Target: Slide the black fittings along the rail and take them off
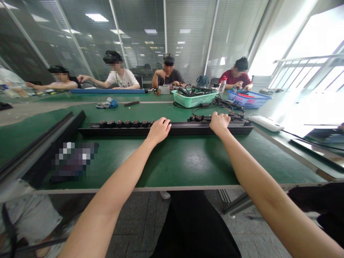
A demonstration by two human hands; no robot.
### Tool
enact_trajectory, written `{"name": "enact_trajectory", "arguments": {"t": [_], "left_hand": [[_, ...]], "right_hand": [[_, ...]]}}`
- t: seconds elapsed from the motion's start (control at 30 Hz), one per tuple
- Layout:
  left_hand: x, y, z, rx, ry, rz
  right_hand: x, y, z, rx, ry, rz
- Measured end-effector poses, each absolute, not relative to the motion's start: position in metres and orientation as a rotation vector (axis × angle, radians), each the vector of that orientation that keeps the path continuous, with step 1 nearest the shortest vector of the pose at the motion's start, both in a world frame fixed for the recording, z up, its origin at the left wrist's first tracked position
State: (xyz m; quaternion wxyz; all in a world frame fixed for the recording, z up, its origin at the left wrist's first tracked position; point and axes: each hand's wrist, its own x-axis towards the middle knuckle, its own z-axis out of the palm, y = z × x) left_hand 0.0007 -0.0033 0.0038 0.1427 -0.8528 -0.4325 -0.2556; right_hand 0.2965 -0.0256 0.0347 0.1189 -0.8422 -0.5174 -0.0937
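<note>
A long black rail [188, 129] lies crosswise on the green table, with a thin silvery strip along its top. My left hand [159, 130] is closed over the middle of it, its fingers bent toward the far side and its fingertips partly hidden. Farther right, my right hand [219, 124] curls over the same rail, knuckles up, with the fingertips out of sight. Left of my left hand stands a row of several small round black parts [127, 124] along the rail. Around my right hand's far side are more dark parts [197, 118], too small to tell apart.
A green basket [192, 101] of black cables stands behind the rail, a blue basket [248, 99] to its right. A white power strip [266, 123] lies at right. More black rails [57, 143] and a dark pouch [77, 163] are at left. Several people sit opposite.
</note>
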Motion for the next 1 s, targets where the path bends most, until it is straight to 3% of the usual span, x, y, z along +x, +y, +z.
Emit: {"name": "enact_trajectory", "arguments": {"t": [1.0], "left_hand": [[0.001,-0.003,0.004,-2.46,-1.25,-0.731]], "right_hand": [[0.315,-0.021,0.034,-2.428,-1.549,-0.237]]}}
